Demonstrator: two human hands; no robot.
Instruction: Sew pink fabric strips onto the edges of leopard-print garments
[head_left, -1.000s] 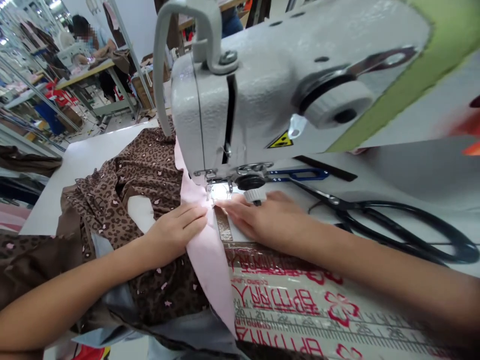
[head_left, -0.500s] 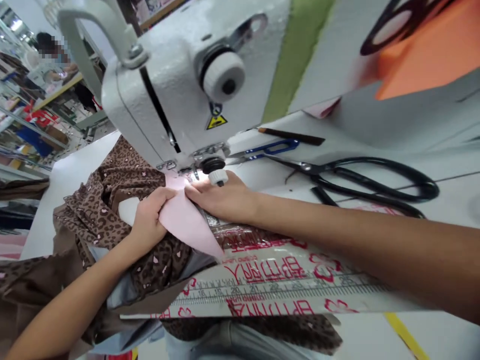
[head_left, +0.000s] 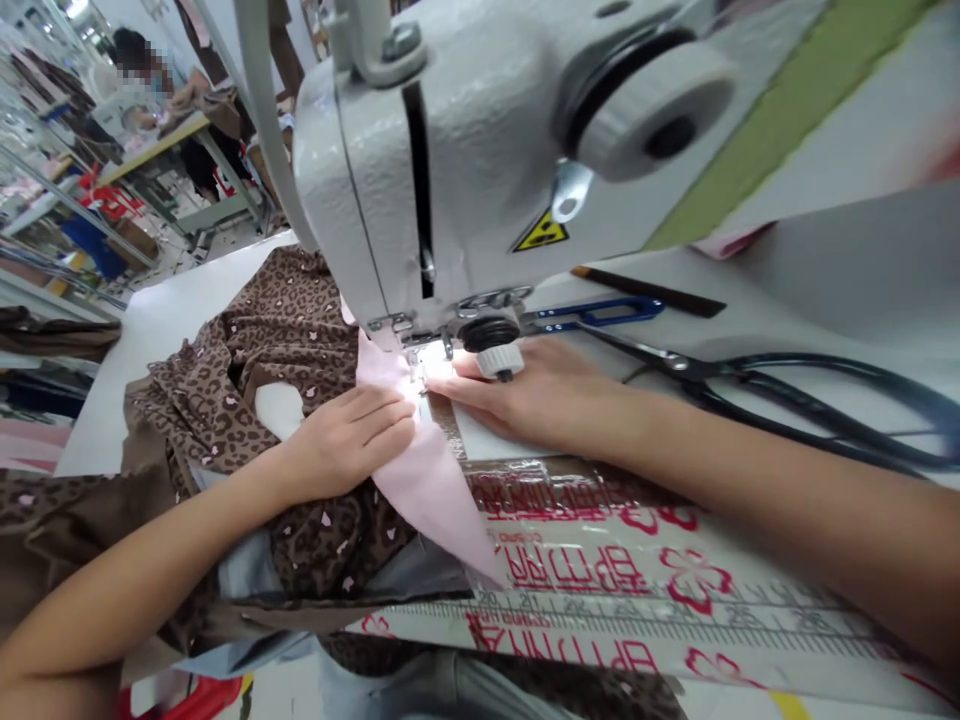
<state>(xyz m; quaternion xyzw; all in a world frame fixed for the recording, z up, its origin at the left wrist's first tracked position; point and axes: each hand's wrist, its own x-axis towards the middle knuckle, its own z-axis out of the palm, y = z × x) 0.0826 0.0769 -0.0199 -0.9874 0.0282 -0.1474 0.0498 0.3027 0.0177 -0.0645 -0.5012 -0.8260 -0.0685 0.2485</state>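
A grey-white sewing machine (head_left: 480, 150) fills the upper middle of the head view. A pink fabric strip (head_left: 427, 480) runs from under its presser foot (head_left: 420, 365) toward me. My left hand (head_left: 349, 440) lies flat, fingers together and stretched out, pressing the pink strip and the brown leopard-print fabric (head_left: 262, 350) beside it. My right hand (head_left: 525, 395) rests flat on the machine bed just right of the needle, fingertips touching the pink strip's edge.
Large black scissors (head_left: 787, 400) and blue-handled snips (head_left: 600, 315) lie to the right behind my right forearm, with a dark pencil (head_left: 649, 290) further back. A printed measuring tape strip (head_left: 600, 590) is stuck along the table front. Another person sits at a far workstation (head_left: 150, 110).
My left hand went from gripping and lifting the pink strip to lying flat on it. The view has swung back left and closer to the needle.
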